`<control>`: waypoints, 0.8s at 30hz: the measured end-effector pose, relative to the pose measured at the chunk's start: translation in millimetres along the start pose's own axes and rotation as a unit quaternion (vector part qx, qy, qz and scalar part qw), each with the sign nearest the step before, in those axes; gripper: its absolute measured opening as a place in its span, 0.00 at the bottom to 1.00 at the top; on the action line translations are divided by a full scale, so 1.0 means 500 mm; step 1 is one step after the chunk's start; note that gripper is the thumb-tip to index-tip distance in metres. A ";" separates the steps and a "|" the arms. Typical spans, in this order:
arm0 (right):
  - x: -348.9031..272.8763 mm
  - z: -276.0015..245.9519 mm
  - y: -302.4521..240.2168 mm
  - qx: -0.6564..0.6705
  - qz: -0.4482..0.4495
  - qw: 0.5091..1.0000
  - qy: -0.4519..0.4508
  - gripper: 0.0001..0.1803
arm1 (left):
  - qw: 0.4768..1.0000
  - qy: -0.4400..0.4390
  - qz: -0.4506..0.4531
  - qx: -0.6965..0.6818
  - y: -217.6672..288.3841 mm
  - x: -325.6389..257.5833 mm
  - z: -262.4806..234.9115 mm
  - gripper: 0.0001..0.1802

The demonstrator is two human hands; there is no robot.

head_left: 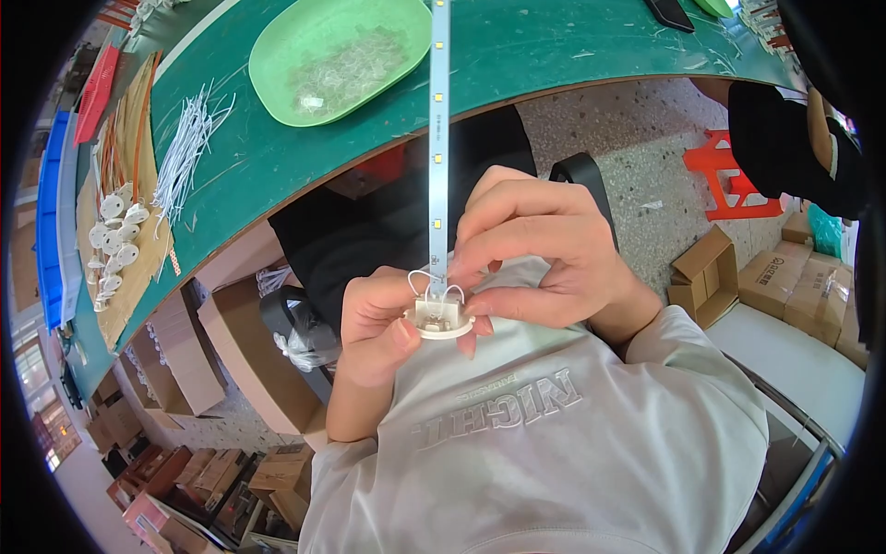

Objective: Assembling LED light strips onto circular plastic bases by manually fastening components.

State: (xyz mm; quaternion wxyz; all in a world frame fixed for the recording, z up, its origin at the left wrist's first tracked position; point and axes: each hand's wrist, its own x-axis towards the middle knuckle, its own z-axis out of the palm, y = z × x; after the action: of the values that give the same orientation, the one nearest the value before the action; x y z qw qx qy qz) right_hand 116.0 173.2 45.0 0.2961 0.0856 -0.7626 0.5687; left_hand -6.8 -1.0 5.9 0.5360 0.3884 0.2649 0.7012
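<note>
- Counter (563, 55): big green top, scuffed, near edge curving across the pic (fisheye, obvs).
- Blue bin (53, 222): long one, runs along the counter's L edge.
- Cardboard sheet (152, 277): on the counter's L end, reaching down toward the near L corner.
- Green bowl (286, 37): on the counter, close to the near edge, w/ a heap of small clear bits (355, 74) inside.
- LED strip (438, 129): long, thin, pale, w/ little yellowish chips. Lower end's at the hands, in front of the counter's near edge; top end runs out of view. Passes over the bowl's R side as seen; can't tell if it touches anything up there.
- R hand (544, 245): fingers bent and bunched narrow at the strip's lower end, thumb beside the cap. Can't tell what exactly it's pinching, tbh.
- L hand (374, 323): holding the white cap, thumb on its L side.
- White wire bundle (189, 138): on the counter btwn the cardboard and the bowl.
- Loose white caps (115, 226): piled on the cardboard, near the counter's L edge.
- White cap (437, 319): round base, held off the counter in front of its near edge, right at the strip's lower end.
- Thin white wires (421, 275): looped up from the cap, one each side of the strip.
</note>
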 end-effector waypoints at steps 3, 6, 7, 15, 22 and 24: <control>-0.004 0.004 0.005 0.007 -0.003 1.000 0.003 0.13 | 0.999 -0.035 0.017 -0.031 -0.010 -0.003 -0.013 0.32; -0.012 0.007 0.008 0.039 0.008 0.999 0.004 0.10 | 0.999 -0.007 0.023 -0.028 -0.008 0.001 0.003 0.29; -0.013 0.008 0.008 0.059 0.021 0.998 0.003 0.09 | 0.999 -0.007 0.023 -0.028 -0.008 0.003 0.011 0.29; -0.013 0.013 0.007 0.013 -0.014 1.000 0.001 0.08 | 0.997 0.061 0.023 -0.037 -0.006 0.004 0.025 0.26; -0.016 0.025 0.001 0.010 -0.010 1.000 0.010 0.07 | 0.997 0.061 0.020 -0.043 0.002 0.002 0.013 0.25; -0.014 0.025 -0.001 0.000 -0.008 1.000 0.004 0.07 | 0.999 -0.043 0.028 -0.008 -0.002 -0.005 -0.011 0.24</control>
State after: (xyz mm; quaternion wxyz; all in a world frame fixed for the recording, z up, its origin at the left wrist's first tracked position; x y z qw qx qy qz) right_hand 117.7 160.2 39.2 0.3039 0.0894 -0.7605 0.5669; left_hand -10.7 -2.7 1.2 0.5306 0.4209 0.2250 0.7005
